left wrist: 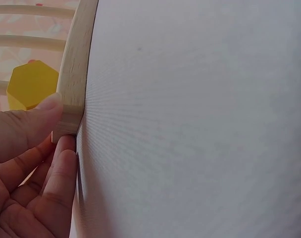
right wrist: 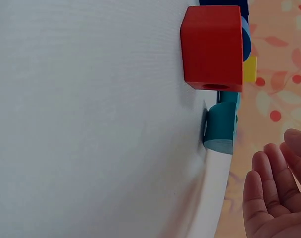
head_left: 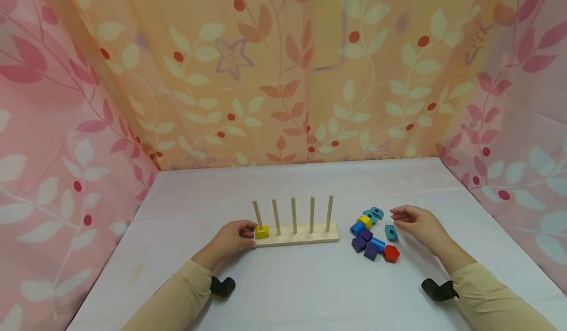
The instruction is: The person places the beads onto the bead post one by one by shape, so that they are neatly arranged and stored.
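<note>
A wooden peg stand [head_left: 296, 239] with several upright pegs stands mid-table. On its leftmost peg, a yellow hexagonal block [head_left: 262, 232] rests against the base. My left hand [head_left: 230, 237] grips the left end of that base, with the thumb on its edge beside the yellow block and fingers around the end. My right hand [head_left: 418, 225] hovers by the loose blocks, fingers slightly bent and holding nothing. Nearest to it is a teal half-round block [head_left: 392, 232] with a hole. A red hexagonal block [right wrist: 212, 48] looms large in the right wrist view.
Right of the stand lies a cluster of purple blocks [head_left: 371, 251], blue blocks [head_left: 357, 228], a yellow block [head_left: 365, 220] and teal blocks [head_left: 377, 213]. White cloth covers the table [head_left: 292, 296]. Patterned curtains [head_left: 283, 75] hang behind and at both sides.
</note>
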The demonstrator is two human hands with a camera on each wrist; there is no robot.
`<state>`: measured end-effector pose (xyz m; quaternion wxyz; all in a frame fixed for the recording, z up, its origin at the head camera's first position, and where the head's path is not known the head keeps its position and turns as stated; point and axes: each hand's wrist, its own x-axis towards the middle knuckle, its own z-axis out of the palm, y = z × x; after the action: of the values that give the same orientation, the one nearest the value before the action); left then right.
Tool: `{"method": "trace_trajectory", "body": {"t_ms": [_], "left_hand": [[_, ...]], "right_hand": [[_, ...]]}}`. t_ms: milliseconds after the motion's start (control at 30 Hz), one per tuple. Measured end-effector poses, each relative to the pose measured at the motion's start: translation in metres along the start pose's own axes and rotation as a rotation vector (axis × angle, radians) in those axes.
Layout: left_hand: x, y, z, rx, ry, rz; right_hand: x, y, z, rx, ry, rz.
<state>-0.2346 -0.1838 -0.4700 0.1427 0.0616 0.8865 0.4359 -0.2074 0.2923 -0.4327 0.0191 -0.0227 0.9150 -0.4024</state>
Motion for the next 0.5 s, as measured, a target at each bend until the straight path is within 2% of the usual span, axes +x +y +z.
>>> {"method": "trace_trajectory", "body": {"t_ms": [267, 500], "left_hand": [[0.001, -0.001, 0.000, 0.021, 0.005, 0.013], [0.001, 0.000, 0.001, 0.003, 0.023, -0.001]], "right_hand": [[0.007, -0.003, 0.008, 0.052, -0.082, -0.001], [0.013, -0.013, 0.016, 0.033, -0.167, -0.005]]}}
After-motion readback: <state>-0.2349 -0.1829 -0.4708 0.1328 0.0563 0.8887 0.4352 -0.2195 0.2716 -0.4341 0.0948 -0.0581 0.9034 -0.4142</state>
